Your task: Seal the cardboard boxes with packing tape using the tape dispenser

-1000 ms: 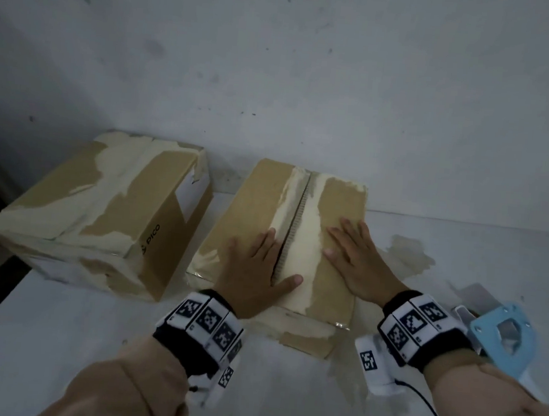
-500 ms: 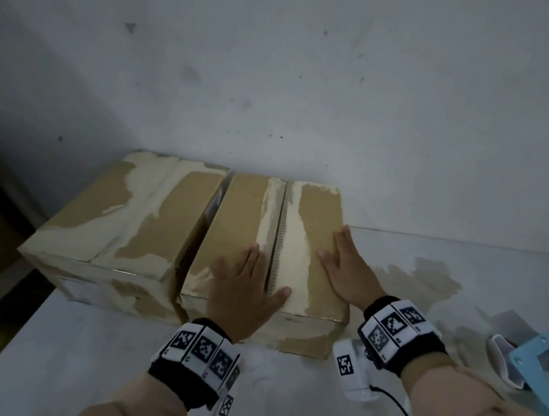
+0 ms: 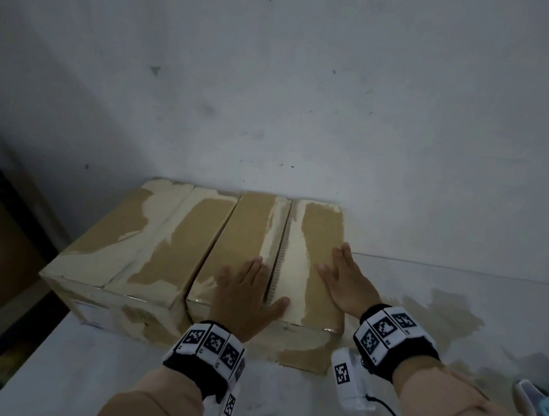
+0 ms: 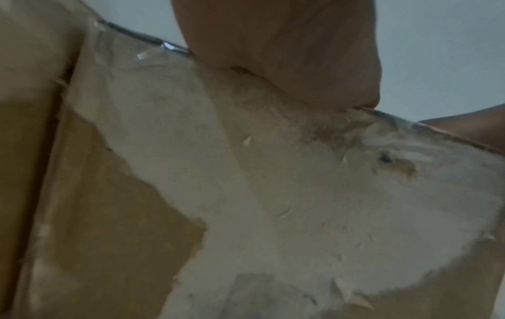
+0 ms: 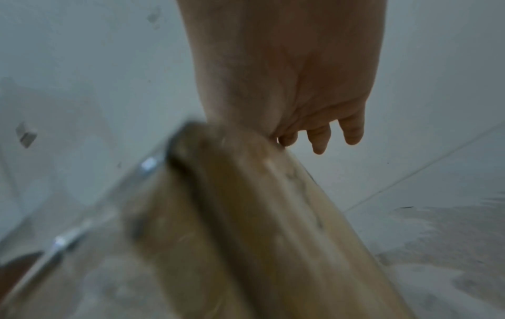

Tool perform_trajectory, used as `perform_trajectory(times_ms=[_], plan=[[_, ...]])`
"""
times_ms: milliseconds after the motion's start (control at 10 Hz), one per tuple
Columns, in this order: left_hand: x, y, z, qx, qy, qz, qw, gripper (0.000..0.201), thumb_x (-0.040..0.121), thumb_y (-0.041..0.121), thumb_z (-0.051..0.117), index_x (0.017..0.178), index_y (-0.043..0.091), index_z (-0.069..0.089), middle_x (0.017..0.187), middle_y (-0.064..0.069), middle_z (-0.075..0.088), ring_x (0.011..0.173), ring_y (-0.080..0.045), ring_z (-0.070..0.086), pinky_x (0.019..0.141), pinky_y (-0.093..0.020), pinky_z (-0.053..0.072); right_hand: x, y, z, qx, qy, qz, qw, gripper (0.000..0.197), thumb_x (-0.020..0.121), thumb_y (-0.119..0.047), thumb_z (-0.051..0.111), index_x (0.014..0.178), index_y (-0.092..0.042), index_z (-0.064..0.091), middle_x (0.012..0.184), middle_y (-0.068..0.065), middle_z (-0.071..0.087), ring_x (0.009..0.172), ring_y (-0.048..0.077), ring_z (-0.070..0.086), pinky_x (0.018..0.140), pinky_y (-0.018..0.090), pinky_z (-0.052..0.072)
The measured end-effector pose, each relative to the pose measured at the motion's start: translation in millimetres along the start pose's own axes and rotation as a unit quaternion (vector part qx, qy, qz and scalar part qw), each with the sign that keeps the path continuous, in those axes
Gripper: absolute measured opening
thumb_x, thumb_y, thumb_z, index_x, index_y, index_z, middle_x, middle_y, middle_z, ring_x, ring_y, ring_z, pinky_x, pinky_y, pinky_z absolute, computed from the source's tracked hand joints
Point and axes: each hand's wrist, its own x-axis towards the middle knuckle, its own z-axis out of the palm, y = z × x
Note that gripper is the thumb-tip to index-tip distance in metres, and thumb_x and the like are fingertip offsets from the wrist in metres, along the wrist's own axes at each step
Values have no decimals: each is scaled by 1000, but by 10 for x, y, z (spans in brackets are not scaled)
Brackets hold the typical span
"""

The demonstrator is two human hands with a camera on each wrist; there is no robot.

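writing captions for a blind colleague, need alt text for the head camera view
Two bare hands, left hand and right hand, press flat on the top flaps of a brown cardboard box, either side of its untaped centre seam. A second, larger brown cardboard box stands against its left side on a white table; a light blue tape dispenser lies at the right edge.

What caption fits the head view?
Both hands, left and right, press flat on the right cardboard box, its seam untaped.

A scuffed grey wall [image 3: 308,95] fills the upper frame; a stained white bench [image 3: 454,320] below; dim light.
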Motion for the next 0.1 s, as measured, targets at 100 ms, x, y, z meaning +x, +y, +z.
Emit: perform_trajectory(times_ms=[100], plan=[[34,12,-74,-44,-13,-18,999,101,62,72,-3,141,17,27,154,0,20,142,-13,15,111,-44,11,-125,76,-70,68,10,-2,998,67,94,-54,21,147,-21,-4,155,0,-13,143,23,3,114,46,10]])
